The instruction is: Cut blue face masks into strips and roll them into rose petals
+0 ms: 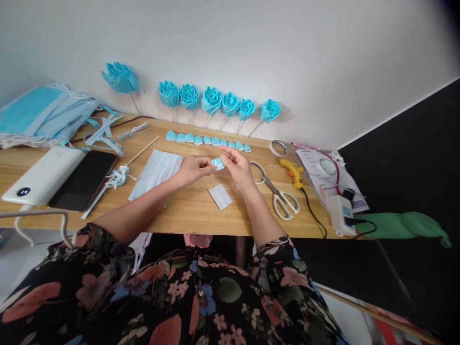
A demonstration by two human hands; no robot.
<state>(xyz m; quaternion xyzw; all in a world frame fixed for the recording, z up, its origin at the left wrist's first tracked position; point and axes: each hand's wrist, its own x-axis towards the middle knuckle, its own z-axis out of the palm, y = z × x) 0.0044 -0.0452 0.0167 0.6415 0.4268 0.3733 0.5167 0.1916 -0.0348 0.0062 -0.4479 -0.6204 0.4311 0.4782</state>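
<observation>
Between my two hands is a small blue and white piece of mask fabric [217, 164], held just above the wooden table. My left hand [196, 170] pinches its left side between thumb and fingers. On its right side, my right hand [235, 165] grips it with thumb and fingertips. A small pale square of mask fabric [220, 197] lies below my hands. Left of them, partly behind my left forearm, is a flat face mask [158, 170]. Beyond my fingers runs a row of folded blue petals [206, 140].
Blue fabric flowers [211, 100] on sticks lean on the wall. To the right are scissors [276, 191], a tape roll [278, 148], a yellow glue gun [293, 172] and a white plug adapter [340, 215]. At left lie stacked masks [43, 112], a power bank [45, 175] and a phone [84, 179].
</observation>
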